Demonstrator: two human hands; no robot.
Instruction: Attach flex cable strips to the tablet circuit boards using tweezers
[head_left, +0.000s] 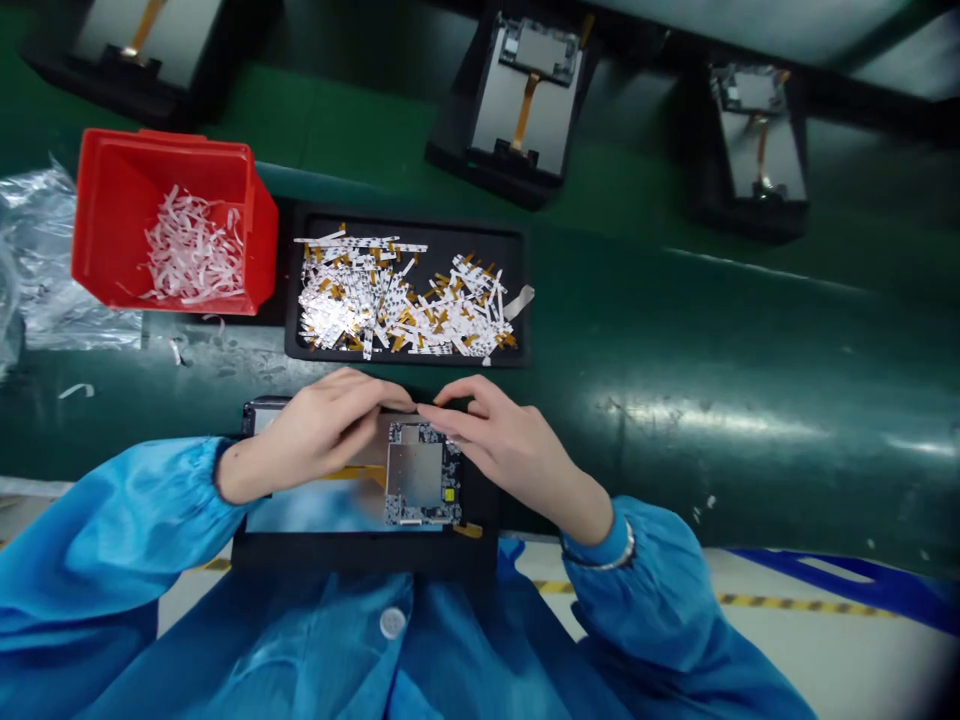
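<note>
A black fixture (360, 550) lies at the near edge of the green belt, holding a device with a bare circuit board (421, 478) and an orange flex strip. My left hand (315, 435) lies over the device's upper left, its fingers pressed together and reaching right. My right hand (504, 440) comes in from the right, its fingertips pinched. The two sets of fingertips meet just above the board's top edge. What they pinch is too small to make out.
A black tray (517, 300) of white and orange flex strips sits just beyond my hands. A red bin (112, 200) with white peel scraps stands at left, beside crinkled plastic (37, 260). More fixtures with devices (525, 100) (757, 140) ride the belt farther back.
</note>
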